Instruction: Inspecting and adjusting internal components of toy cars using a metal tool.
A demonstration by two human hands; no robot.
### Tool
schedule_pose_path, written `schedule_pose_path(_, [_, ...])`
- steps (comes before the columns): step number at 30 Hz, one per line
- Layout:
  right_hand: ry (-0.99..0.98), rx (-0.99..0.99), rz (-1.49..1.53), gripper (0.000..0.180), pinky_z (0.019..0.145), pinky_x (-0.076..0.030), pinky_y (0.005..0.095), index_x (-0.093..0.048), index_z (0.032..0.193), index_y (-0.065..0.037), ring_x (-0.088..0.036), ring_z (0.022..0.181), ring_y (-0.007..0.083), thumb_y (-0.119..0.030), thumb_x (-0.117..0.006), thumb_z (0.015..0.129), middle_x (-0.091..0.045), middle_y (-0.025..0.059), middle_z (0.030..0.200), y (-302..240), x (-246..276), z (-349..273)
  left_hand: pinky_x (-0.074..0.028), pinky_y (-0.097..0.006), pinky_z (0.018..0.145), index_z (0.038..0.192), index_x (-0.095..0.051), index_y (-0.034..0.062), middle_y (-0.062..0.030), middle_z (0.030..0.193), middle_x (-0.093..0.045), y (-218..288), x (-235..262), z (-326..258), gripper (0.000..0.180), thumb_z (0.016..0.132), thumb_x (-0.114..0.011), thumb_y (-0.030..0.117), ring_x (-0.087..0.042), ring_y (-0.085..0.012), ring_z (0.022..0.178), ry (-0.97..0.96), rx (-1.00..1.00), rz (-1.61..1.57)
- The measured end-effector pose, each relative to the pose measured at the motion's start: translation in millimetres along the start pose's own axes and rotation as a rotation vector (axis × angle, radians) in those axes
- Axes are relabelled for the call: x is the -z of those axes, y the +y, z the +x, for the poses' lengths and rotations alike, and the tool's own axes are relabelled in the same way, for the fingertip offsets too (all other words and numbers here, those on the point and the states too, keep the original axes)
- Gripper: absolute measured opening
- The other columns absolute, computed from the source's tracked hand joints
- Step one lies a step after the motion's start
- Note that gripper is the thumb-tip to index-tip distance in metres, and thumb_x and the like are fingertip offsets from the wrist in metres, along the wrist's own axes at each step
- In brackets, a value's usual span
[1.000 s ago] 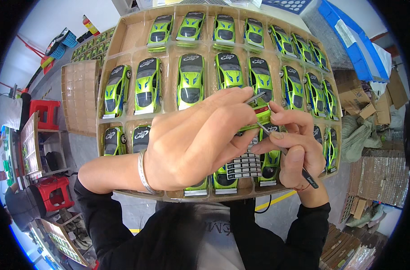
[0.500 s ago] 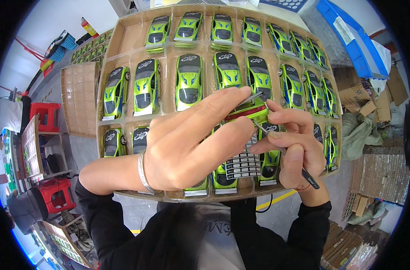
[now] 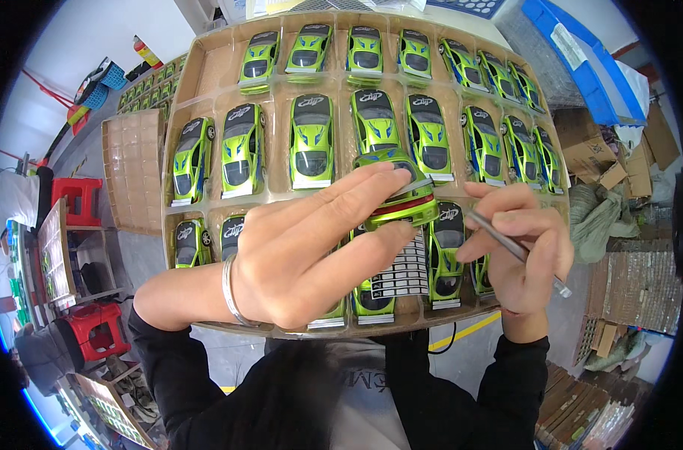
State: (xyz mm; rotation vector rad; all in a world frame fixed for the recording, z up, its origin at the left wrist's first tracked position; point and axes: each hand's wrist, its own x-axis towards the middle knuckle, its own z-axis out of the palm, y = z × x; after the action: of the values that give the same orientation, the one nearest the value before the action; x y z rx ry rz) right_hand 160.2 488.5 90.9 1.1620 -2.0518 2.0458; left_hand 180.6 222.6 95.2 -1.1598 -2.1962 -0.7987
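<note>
My left hand (image 3: 304, 247), with a silver bangle at its wrist, grips a lime-green toy car (image 3: 405, 213) by its sides, the red strip at its end facing me. Under those fingers a sheet of small black-and-white stickers (image 3: 401, 279) shows; whether the hand also holds it is hidden. To the right, apart from the car, my right hand (image 3: 533, 251) is closed around slim grey metal tweezers (image 3: 510, 244), angled down to the right. Both hands hover over a plastic-lined tray (image 3: 210, 71) holding rows of matching toy cars (image 3: 311, 142).
On the left are red stools (image 3: 77, 201), an upright sectioned tray (image 3: 131, 169) and more trays of cars. A blue crate (image 3: 581, 67) stands at the far right, above cardboard boxes (image 3: 593, 161) and stacked brown trays (image 3: 634, 292). Yellow lines mark the floor.
My right hand has pulled away to the right with the tweezers, which have swung away from the car. The left hand keeps its grip, with the held car shifted slightly left and tilted.
</note>
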Motion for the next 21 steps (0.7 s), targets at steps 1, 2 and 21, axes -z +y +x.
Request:
schedule_pose_path(1, [0.040,-0.010,0.022,0.036,0.102,-0.049,0.0525,-0.065,0.112,0.002,-0.071,0.086,0.0291,-0.026,-0.041,0.108,-0.067,0.0248,0.103,-2,2,0,-0.063,-0.035,0.069,0.097,-0.065,-0.0049,-0.0333,0.116,-0.066,-1,-1,2,0.031,0.074,-0.085,0.001,-0.074,-0.0365,0.094,-0.007,-0.002,-0.019])
schedule_pose_path(2, [0.046,-0.013,0.016,0.036,0.102,-0.049,0.0525,-0.065,0.112,0.002,-0.071,0.086,0.0291,-0.026,-0.041,0.108,-0.067,0.0248,0.103,-3,1,-1,-0.063,-0.035,0.069,0.097,-0.065,-0.0049,-0.0333,0.116,-0.066,-2,-3,2,0.031,0.074,-0.085,0.001,-0.074,-0.0365,0.094,-0.007,-0.007,-0.026])
schedule_pose_path(21, [-0.008,-0.196,-0.077,0.024,0.072,-0.055,0.0346,-0.071,0.098,0.003,-0.071,0.076,0.0250,-0.011,-0.051,0.100,-0.073,0.0135,0.080,-11,-3,5,-0.063,-0.036,0.071,0.101,-0.061,-0.0096,-0.0348,0.107,-0.068,3,-15,-2,0.036,0.076,-0.085,0.002,-0.074,-0.0396,0.096,0.030,-0.072,0.016])
